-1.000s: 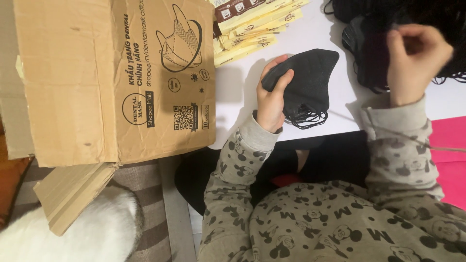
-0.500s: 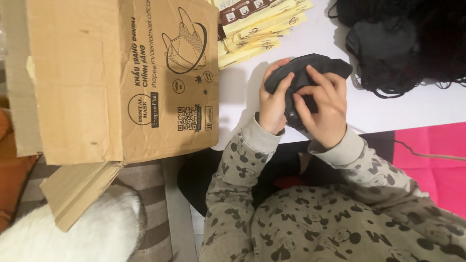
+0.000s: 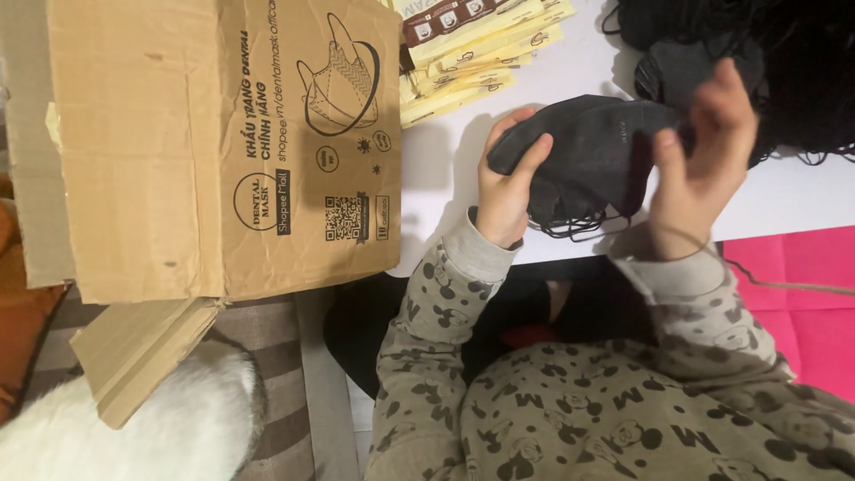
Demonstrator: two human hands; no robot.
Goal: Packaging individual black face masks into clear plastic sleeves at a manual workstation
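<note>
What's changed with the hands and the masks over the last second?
The right hand came down from the black pile and joined the left hand on the dark mask stack, now held by both. The cardboard box and the yellow packets stayed put.

A white table (image 3: 784,200) fills the upper right of the frame. On it lie a stack of yellow packets (image 3: 472,53) at top centre and a heap of black masks (image 3: 784,62) at top right. A cardboard box (image 3: 223,142) stands at its left edge.
</note>
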